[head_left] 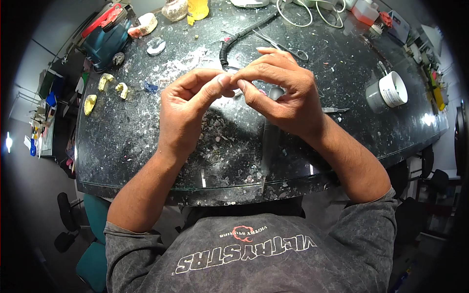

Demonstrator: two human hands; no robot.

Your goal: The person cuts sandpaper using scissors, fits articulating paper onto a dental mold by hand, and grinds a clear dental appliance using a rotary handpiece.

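Over the middle of the dusty black worktop (220, 166), my left hand (185, 105) and my right hand (288, 93) meet at the fingertips. Both are closed in a pinch, thumb against forefinger. Whatever lies between them is too small and too covered by the fingers to name. Partly hidden beneath my right hand is a dark, slim cylinder (270, 146), lying lengthwise toward the front edge. A black coiled cord (237, 39) runs from the back of the worktop to just behind my fingertips. To the right of my right wrist lies a thin metal tool (336, 110).
Curved yellowish pieces (105, 81) and a small blue piece (151, 87) lie at left. Behind them stand a blue-green machine (103, 48) and a red-and-white cast (142, 26). Scissor-like metal handles (302, 55) lie behind my right hand. A white cup (393, 89) is at right.
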